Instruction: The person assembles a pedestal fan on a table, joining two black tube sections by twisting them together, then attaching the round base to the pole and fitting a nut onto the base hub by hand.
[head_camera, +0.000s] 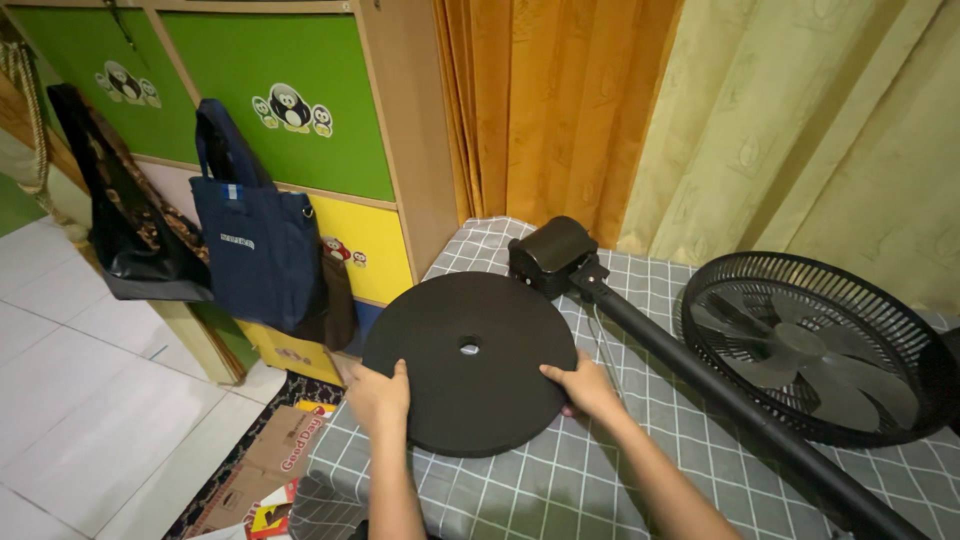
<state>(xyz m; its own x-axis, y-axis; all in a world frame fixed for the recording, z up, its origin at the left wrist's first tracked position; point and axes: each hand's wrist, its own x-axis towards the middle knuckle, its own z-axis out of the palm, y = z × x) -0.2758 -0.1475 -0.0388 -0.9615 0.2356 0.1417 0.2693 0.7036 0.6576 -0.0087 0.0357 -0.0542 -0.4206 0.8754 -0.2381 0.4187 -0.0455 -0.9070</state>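
Hands left (380, 398), right (585, 388), gripping black round base (468, 362), checked cloth (590, 480)

matt black disc (470, 365), checked cloth (620, 480)

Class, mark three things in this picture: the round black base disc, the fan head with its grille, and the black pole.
round black base disc (470, 395), head view, flat face below its centre hole.
fan head (815, 345), head view, hub behind the grille.
black pole (720, 395), head view, mid-shaft.
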